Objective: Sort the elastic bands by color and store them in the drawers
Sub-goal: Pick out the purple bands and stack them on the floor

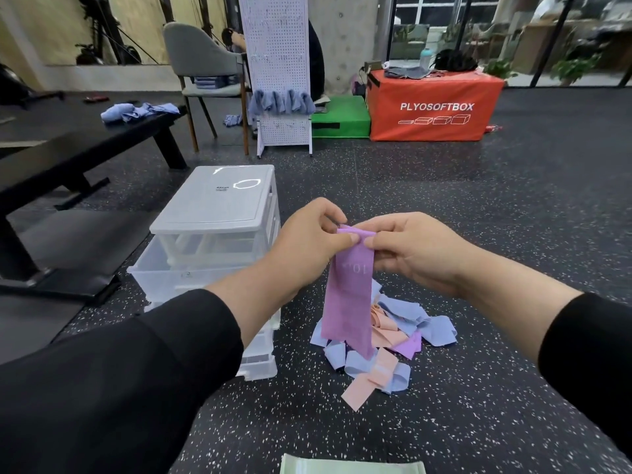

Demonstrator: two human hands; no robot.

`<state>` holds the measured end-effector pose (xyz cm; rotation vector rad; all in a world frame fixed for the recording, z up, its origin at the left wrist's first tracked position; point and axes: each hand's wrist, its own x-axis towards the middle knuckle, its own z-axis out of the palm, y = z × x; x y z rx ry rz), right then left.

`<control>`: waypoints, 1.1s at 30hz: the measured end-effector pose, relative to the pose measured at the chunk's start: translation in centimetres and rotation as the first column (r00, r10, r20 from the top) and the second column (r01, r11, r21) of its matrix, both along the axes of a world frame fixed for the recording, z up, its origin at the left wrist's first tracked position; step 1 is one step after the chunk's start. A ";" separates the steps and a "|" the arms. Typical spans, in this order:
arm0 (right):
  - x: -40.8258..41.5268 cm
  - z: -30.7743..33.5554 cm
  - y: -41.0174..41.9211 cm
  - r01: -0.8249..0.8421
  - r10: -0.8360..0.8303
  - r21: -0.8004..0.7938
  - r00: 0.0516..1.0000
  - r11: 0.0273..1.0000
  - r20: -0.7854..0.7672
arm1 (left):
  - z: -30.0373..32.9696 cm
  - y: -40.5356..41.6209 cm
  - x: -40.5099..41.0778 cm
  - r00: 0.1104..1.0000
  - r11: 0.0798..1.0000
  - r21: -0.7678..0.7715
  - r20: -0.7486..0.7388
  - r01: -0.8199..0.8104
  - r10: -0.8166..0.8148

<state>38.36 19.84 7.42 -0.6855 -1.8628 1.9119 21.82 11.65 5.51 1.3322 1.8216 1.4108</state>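
A purple elastic band [349,302] hangs flat from its top edge, pinched by my left hand [307,244] and my right hand [413,251] side by side. Below it on the floor lies a pile of bands [403,323] in light blue, peach and purple, with a peach one [362,388] at the near edge. To the left stands a white translucent drawer unit [219,206]; one upper drawer [160,275] is pulled out toward me and shows nothing inside. A pale green band or mat [352,465] lies at the bottom edge.
A black bench [68,165] stands at the left. Behind are a grey chair [201,63], a white pegboard stand [280,73] with blue cloths, a green box [338,118] and an orange soft box [434,104]. The floor is dark speckled rubber.
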 end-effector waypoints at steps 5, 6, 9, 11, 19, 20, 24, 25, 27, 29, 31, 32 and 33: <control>-0.1 -0.1 0.3 0.108 -0.115 0.131 0.992 0.986 0.047 | 0.1 -0.2 0.3 0.999 1.000 -0.008 -0.039 -0.028 0.027; -0.1 -0.2 0.4 0.130 -0.142 0.166 0.988 0.977 0.059 | 0.1 -0.3 0.3 0.999 1.000 -0.004 -0.038 -0.031 0.031; -0.3 -0.4 0.5 0.192 -0.206 0.209 0.978 0.959 0.046 | -0.2 -0.5 0.4 0.999 0.999 0.032 0.054 -0.005 0.003; -0.4 -0.4 0.4 0.218 -0.231 0.237 0.973 0.947 0.028 | -0.4 -0.6 0.6 0.984 0.998 0.039 0.171 0.044 -0.050; -1.3 -0.8 0.3 0.239 -0.254 0.258 0.967 0.936 0.026 | -1.6 -0.3 1.3 0.956 0.997 0.012 0.286 0.072 -0.072; -1.4 -1.1 0.5 0.251 -0.269 0.268 0.963 0.930 0.032 | -2.0 -0.1 1.2 0.957 0.998 0.017 0.283 0.062 -0.064; -1.3 -3.2 2.3 0.288 -0.349 0.370 0.930 0.884 0.111 | -4.0 0.5 0.2 0.968 0.999 -0.012 0.247 -0.031 0.033; -1.0 -4.0 3.0 0.286 -0.372 0.400 0.916 0.871 0.153 | -4.5 0.7 0.0 0.969 0.998 -0.028 0.239 -0.062 0.067; -0.4 -5.8 4.6 0.277 -0.415 0.446 0.876 0.851 0.248 | -5.6 1.1 -0.2 0.964 0.992 -0.058 0.239 -0.111 0.121; 0.4 -8.0 6.4 0.276 -0.452 0.463 0.831 0.842 0.325 | -7.1 1.4 -0.4 0.960 0.986 -0.088 0.235 -0.138 0.156; 1.3 -10.4 8.0 0.288 -0.483 0.460 0.784 0.840 0.390 | -9.3 1.8 -0.5 0.959 0.980 -0.130 0.219 -0.152 0.178; 1.8 -11.8 8.6 0.288 -0.493 0.460 0.761 0.840 0.423 | -10.4 1.9 -0.5 0.961 0.974 -0.162 0.204 -0.156 0.188; 2.2 -13.3 9.1 0.284 -0.492 0.454 0.745 0.845 0.450 | -11.6 2.1 -0.5 0.964 0.968 -0.196 0.185 -0.157 0.194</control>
